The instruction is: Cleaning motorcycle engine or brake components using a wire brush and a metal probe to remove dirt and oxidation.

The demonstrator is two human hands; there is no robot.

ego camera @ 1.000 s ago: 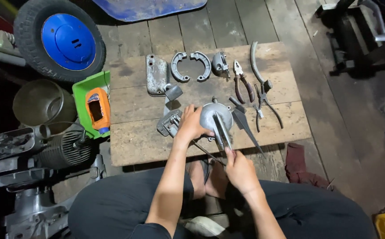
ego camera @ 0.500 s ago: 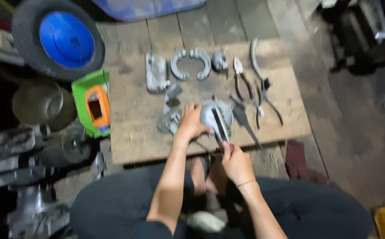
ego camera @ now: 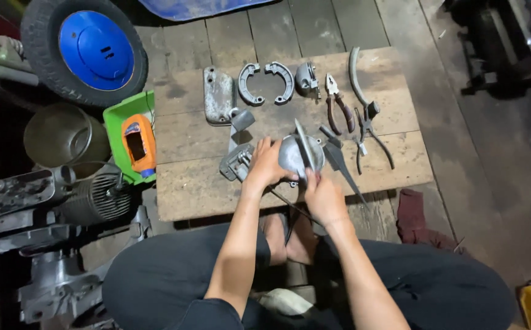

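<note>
Round metal cover is sitting on the tabletop; left hand is gripping its edge, right hand is clutching a flat tool across it.

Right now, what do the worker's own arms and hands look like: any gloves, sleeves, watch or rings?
Both arms are bare from the upper arm down; no long sleeves reach the forearms. The left hand and right hand wear no gloves. No watch, bracelet or ring shows at this size. Dark clothing covers the legs below.
</note>
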